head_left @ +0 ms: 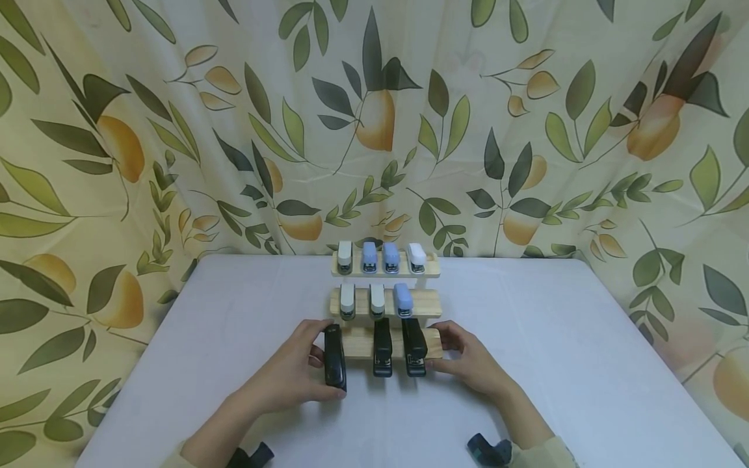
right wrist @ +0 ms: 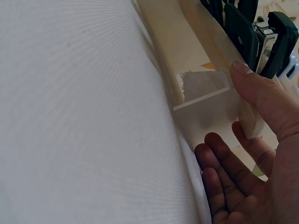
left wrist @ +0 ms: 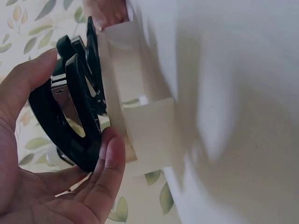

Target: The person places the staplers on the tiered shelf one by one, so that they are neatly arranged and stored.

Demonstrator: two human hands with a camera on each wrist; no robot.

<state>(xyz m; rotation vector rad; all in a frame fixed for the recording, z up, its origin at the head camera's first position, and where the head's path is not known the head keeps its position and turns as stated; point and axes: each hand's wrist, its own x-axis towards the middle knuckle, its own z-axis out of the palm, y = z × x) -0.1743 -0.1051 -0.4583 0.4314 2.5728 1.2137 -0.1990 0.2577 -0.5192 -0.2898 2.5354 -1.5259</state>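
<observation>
My left hand (head_left: pixel 295 370) holds a black stapler (head_left: pixel 335 357) by its two ends, thumb at the near end and fingers at the far end. In the left wrist view this stapler (left wrist: pixel 70 107) is seen side-on, close over the left end of the front wooden shelf (head_left: pixel 359 342). At the shelf's right end my right hand (head_left: pixel 468 357) pinches the board, thumb on its near edge in the right wrist view and a finger behind. Two more black staplers (head_left: pixel 383 348) stand on this front shelf, the right one (head_left: pixel 415 348) close to my right hand.
Behind, the middle shelf (head_left: pixel 424 303) carries two pale staplers (head_left: pixel 348 301) and a blue one (head_left: pixel 403 299). The back shelf (head_left: pixel 433 265) bears two blue staplers (head_left: pixel 369 257) between pale ones. A white cloth covers the table (head_left: pixel 246 299); a leaf-patterned curtain (head_left: pixel 374 182) hangs behind.
</observation>
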